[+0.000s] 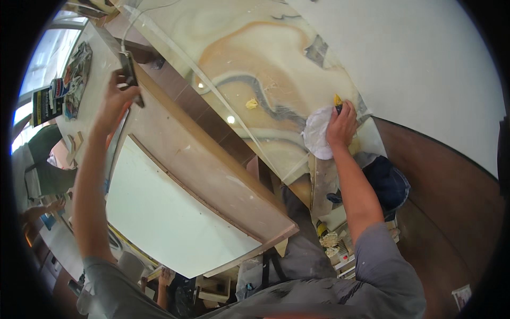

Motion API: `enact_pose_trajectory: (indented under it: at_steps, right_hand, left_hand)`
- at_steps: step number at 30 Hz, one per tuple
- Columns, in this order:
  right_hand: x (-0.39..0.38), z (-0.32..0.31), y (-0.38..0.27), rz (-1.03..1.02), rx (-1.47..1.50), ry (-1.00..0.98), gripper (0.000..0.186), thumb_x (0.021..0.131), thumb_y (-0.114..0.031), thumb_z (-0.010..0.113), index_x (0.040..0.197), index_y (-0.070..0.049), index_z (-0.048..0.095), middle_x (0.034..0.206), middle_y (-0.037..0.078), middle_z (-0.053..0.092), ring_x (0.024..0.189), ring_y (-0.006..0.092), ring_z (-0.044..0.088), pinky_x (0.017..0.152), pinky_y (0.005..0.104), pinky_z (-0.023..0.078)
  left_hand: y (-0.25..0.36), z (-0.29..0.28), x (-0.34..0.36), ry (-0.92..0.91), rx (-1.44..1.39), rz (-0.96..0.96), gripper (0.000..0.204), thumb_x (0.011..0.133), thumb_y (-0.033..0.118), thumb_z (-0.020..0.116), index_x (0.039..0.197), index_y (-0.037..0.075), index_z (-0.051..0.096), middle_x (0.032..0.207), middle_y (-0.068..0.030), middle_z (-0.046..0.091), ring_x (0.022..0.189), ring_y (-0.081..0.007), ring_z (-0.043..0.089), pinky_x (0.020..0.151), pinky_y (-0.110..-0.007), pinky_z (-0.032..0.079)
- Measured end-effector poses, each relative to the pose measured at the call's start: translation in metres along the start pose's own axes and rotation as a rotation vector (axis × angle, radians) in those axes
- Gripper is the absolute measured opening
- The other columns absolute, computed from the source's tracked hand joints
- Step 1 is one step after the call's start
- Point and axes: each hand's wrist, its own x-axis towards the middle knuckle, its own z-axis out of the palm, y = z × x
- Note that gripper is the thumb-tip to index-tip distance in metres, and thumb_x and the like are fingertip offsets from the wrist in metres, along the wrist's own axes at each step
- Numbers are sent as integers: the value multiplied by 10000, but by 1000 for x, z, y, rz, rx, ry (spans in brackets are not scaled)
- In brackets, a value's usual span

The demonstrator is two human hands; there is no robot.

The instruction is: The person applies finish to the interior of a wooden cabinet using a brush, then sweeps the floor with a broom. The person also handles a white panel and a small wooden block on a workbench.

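Left hand (118,97) grips device (128,72); right hand (341,127) clutches cloth (317,134) and tool (338,100) over slab (255,58).
White board (164,207) near left; lettered pack (45,108) far left.

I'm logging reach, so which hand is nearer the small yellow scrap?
Right. The right hand is right of the yellow scrap, over the same marbled slab; the left hand is farther away, to its left.

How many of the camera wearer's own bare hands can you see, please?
2: the left hand, upper left, gripping a slim dark device with a pale cable; the right hand, right of centre, holding a crumpled white cloth over the marbled cream slab.
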Motion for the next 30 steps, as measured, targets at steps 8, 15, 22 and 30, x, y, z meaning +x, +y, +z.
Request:
enact_pose_trajectory:
  at_steps: [8,15,22,30]
  right_hand:
    - [3,-60,8,120,256,-305,524,877,-219,786,1294,-23,536,1281,219,549,1126,445,627,915,519,540]
    - [28,-51,-10,158,435,-566,489,802,-321,877,1116,9,699,1016,219,738,970,406,722,849,457,570]
    - [152,-42,-65,663,982,-517,678,819,-391,880,1256,57,620,1070,170,702,886,278,727,797,395,582]
    - [76,-57,-13,213,155,-444,1099,699,-423,943,1605,-174,373,1651,197,260,1337,367,578,1029,452,556]
  left_hand:
    - [61,171,-42,-89,-569,-297,472,909,255,719,1296,77,515,1128,-67,613,1095,-214,643,965,-405,518]
    - [81,214,-12,-68,-771,-375,259,946,311,682,1081,102,611,1046,-63,617,1026,-214,639,940,-438,554]
    - [121,245,27,-63,-671,-383,324,892,369,728,1069,117,626,1034,-54,622,1002,-202,624,929,-434,552]
    - [151,346,85,-32,-552,-490,427,787,290,806,1075,6,672,993,-89,684,904,-233,693,821,-464,584]
